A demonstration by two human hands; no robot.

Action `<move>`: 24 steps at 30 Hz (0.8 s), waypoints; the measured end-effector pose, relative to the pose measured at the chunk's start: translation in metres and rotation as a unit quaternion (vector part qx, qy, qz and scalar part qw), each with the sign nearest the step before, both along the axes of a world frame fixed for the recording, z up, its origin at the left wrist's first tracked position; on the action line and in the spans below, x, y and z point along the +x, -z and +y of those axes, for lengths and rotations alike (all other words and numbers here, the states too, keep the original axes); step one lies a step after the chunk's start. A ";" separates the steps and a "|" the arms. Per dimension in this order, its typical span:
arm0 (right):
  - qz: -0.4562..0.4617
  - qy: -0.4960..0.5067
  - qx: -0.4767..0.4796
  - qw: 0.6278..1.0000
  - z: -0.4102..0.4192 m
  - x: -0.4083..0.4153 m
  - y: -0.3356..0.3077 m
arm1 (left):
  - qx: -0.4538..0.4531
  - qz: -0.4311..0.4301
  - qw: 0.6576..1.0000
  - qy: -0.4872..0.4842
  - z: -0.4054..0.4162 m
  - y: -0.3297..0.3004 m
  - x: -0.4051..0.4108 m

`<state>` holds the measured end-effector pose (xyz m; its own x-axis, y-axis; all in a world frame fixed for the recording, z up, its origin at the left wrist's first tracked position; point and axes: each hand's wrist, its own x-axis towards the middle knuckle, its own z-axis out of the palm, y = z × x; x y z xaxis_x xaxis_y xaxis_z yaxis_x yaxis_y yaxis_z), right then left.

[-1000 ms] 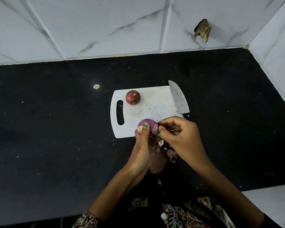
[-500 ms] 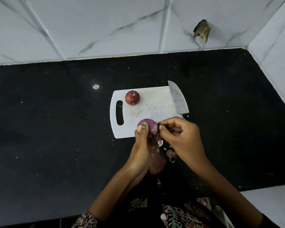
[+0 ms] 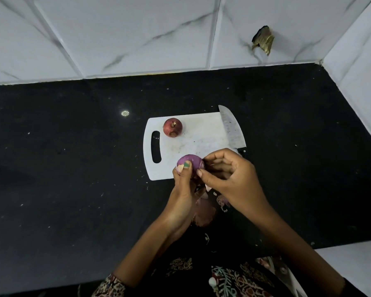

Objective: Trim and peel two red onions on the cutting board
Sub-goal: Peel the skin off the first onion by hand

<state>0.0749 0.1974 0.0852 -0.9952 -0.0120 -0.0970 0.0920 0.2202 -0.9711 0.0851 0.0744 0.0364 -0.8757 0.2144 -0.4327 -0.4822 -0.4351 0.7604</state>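
My left hand (image 3: pixel 183 189) grips a purple, mostly peeled red onion (image 3: pixel 193 162) over the near edge of the white cutting board (image 3: pixel 199 142). My right hand (image 3: pixel 231 176) pinches at the onion's right side with thumb and fingertips. A second red onion (image 3: pixel 172 127), still in its dry skin, sits on the board's far left part beside the handle slot. A knife (image 3: pixel 231 127) lies along the board's right edge, its handle partly hidden behind my right hand.
Loose onion skins (image 3: pixel 206 213) lie on the black countertop (image 3: pixel 73 168) below my hands. White marble tiles (image 3: pixel 137 35) back the counter, and a tiled wall closes the right side. A dark scrap (image 3: pixel 262 40) sticks to the back wall.
My right hand's fingers have shifted slightly against the onion's right side. The onion, board, knife and other onion stay where they were.
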 end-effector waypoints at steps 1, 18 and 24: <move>0.002 -0.004 0.000 1.000 0.001 -0.001 0.000 | -0.001 -0.002 1.000 0.001 0.000 0.000 0.000; 0.042 0.036 0.001 0.998 -0.010 0.010 0.010 | -0.004 -0.031 0.999 0.005 0.004 -0.015 0.000; -0.041 0.113 -0.093 0.988 0.001 -0.005 0.011 | 0.023 -0.024 0.999 -0.017 0.003 -0.013 -0.003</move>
<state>0.0698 0.1986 0.0738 -0.9635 0.1834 -0.1952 0.1991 0.0026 -0.9800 0.0817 0.0772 0.0495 -0.8616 0.2058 -0.4639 -0.5015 -0.4859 0.7158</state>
